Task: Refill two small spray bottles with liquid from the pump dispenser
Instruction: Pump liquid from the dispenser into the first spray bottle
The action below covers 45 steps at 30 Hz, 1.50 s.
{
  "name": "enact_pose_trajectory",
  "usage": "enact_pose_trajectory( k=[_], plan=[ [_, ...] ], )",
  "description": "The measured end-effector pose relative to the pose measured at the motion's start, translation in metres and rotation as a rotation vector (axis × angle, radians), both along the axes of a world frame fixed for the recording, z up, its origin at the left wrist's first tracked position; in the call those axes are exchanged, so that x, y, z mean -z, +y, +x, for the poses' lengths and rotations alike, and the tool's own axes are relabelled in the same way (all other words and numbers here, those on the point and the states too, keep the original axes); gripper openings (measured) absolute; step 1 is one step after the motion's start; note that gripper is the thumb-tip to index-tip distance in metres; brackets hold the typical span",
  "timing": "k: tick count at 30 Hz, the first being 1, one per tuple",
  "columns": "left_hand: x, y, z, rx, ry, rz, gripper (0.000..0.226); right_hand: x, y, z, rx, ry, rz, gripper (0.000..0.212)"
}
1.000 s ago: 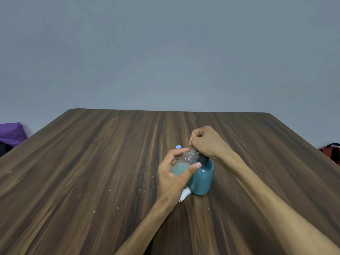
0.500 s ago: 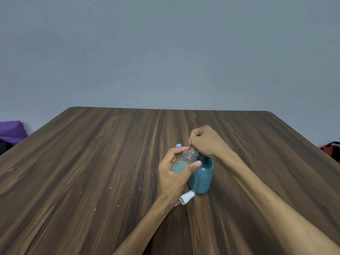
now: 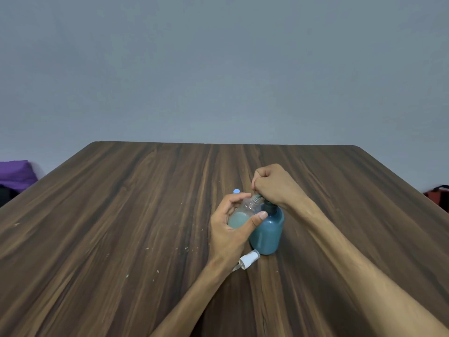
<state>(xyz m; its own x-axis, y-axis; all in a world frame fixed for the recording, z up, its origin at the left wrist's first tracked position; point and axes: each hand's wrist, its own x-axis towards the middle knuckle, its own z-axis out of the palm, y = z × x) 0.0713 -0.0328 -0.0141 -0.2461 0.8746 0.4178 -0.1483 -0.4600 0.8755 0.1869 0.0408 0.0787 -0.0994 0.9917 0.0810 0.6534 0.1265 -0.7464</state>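
Observation:
A blue pump dispenser (image 3: 268,233) stands on the wooden table (image 3: 121,215). My right hand (image 3: 274,186) is curled over its black pump head, which it mostly hides. My left hand (image 3: 233,229) grips a small clear spray bottle (image 3: 243,214), tilted with its open threaded neck under the pump spout; pale liquid fills its lower part. A white spray cap (image 3: 249,259) lies on the table by my left wrist. A small blue-topped object (image 3: 236,191) peeks out behind my left fingers; what it belongs to is hidden.
A purple bundle (image 3: 14,173) sits off the table's left edge, and a red and black item (image 3: 437,194) lies off the right edge. Small pale crumbs dot the tabletop left of my left hand.
The white spray cap now shows more fully beside my left wrist. Both hands keep their hold at the dispenser with only slight shifts.

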Motion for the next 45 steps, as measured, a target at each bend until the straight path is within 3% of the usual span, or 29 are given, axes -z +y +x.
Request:
enact_pose_trajectory(
  k=[45],
  plan=[
    [0.0034,0.0023,-0.0002,-0.001,0.021,-0.009,0.044,0.0007,0.0002,0.0010,-0.021,-0.005,-0.048,0.022]
  ],
)
